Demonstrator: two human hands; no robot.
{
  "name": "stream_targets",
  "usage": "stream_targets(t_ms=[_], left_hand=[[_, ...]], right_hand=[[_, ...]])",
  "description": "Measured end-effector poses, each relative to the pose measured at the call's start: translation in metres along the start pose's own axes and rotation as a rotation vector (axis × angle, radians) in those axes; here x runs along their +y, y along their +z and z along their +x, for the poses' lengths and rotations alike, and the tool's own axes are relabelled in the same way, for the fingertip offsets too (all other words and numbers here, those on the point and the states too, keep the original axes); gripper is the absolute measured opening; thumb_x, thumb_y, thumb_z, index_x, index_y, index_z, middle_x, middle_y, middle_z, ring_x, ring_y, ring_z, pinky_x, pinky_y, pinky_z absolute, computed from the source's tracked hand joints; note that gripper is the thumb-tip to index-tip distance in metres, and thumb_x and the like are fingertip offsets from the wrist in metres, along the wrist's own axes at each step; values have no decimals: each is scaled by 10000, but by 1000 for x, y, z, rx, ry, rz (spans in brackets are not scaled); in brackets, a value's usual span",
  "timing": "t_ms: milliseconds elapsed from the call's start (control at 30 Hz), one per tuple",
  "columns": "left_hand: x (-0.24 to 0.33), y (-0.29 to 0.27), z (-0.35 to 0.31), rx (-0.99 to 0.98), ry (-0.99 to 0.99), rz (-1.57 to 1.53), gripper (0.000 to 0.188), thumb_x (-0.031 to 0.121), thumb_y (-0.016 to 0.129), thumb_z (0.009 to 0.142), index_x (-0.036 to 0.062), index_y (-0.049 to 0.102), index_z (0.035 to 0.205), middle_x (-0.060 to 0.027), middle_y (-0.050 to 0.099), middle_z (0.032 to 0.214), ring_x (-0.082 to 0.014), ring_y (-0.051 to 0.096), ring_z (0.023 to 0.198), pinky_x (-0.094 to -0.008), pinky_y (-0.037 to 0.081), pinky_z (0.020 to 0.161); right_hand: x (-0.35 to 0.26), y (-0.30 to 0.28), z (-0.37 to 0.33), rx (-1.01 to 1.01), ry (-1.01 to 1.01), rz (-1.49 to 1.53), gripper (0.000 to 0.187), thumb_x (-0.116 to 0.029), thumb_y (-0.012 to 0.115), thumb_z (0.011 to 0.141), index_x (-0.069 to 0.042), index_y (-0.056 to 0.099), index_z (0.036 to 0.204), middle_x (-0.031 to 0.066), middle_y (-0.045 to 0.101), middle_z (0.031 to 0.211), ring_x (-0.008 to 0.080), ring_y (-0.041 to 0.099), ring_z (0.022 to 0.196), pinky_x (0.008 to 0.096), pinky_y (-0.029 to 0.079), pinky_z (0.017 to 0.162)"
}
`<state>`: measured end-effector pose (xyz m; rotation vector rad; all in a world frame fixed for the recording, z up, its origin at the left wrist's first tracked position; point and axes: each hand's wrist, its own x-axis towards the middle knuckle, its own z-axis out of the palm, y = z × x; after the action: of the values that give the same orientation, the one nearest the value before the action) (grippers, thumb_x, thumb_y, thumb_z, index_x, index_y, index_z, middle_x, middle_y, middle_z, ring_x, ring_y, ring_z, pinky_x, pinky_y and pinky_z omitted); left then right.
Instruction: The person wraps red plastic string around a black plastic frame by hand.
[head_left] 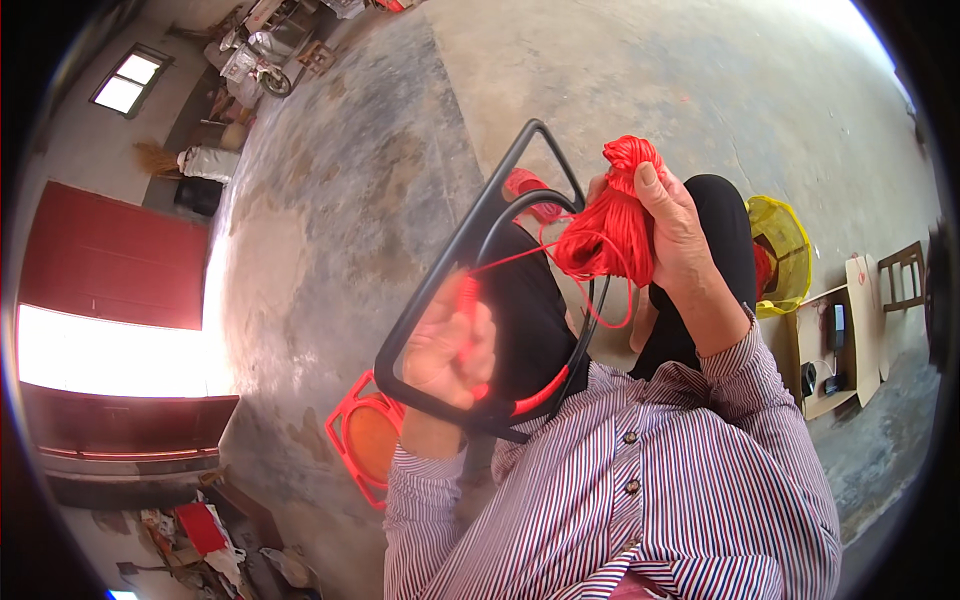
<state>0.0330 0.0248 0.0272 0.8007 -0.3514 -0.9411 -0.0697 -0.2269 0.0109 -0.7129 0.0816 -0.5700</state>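
The person's right hand (683,215) grips a hank of red cord (608,240) near its gathered top, thumb pressed across the bundle. The hank hangs just beyond the right-hand edge of a black tubular frame (454,244). The frame lies tilted over the left thigh (535,330); whether it rests there or is held clear cannot be told.

The left hand (440,350), blurred, is curled about the red-covered side of the frame's inner loop (543,393). Whether it also pinches the taut strand (510,258) that reaches it from the hank cannot be determined.

Principal risk: tangling. A slack bight (627,318) hangs below the hank and could snag on the loop's right side or knot upon itself if cord is drawn quickly. Second: should the right thumb relax, the bundle may slump and shed its turns across the lap. Third: slack in the strand would probably leave any turns on the loop loose or overlapping. Fourth: the frame could swivel under an uneven pull, its support appearing limited to the left hand and perhaps the thigh.
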Motion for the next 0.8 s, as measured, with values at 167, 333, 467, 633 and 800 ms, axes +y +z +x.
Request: stream_targets(t_ms=[167, 333, 467, 633, 800], left_hand=[[1, 4, 2, -13, 19, 21, 470, 138, 583, 930, 125, 454, 1382, -122, 524, 849, -102, 394, 459, -190, 283, 328], [5, 12, -2, 9, 28, 74, 424, 200, 573, 942, 66, 484, 1335, -118, 524, 829, -107, 418, 456, -196, 285, 323], [4, 18, 1, -16, -72, 90, 473, 315, 535, 960, -17, 482, 1293, -150, 578, 930, -102, 444, 459, -205, 287, 321], [-1, 52, -2, 82, 17, 209, 437, 281, 507, 970, 34, 481, 1329, -161, 587, 1095, -125, 473, 516, -239, 371, 407], [-15, 69, 0, -82, -210, -156, 637, 496, 389, 961, -53, 477, 1271, -179, 564, 935, -178, 446, 463, -265, 320, 368]], right_hand=[[22, -14, -14, -16, -13, -584, 180, -117, 614, 905, -8, 575, 1043, 27, 621, 941, 73, 560, 863, 238, 471, 772], [77, -5, -43, -249, 245, -742, 329, -278, 721, 851, -31, 589, 1025, 46, 638, 852, 92, 579, 816, 281, 486, 748], [86, -1, -25, -263, 266, -868, 429, -359, 703, 858, 12, 582, 1037, 95, 645, 849, 123, 596, 836, 288, 490, 764], [76, 22, 8, -187, 199, -562, 448, -362, 675, 880, 39, 578, 1053, 97, 661, 928, 171, 636, 825, 299, 516, 754], [43, 47, 30, -351, 420, 138, 154, -131, 672, 864, -47, 625, 984, 37, 634, 888, 121, 620, 753, 253, 519, 640]])
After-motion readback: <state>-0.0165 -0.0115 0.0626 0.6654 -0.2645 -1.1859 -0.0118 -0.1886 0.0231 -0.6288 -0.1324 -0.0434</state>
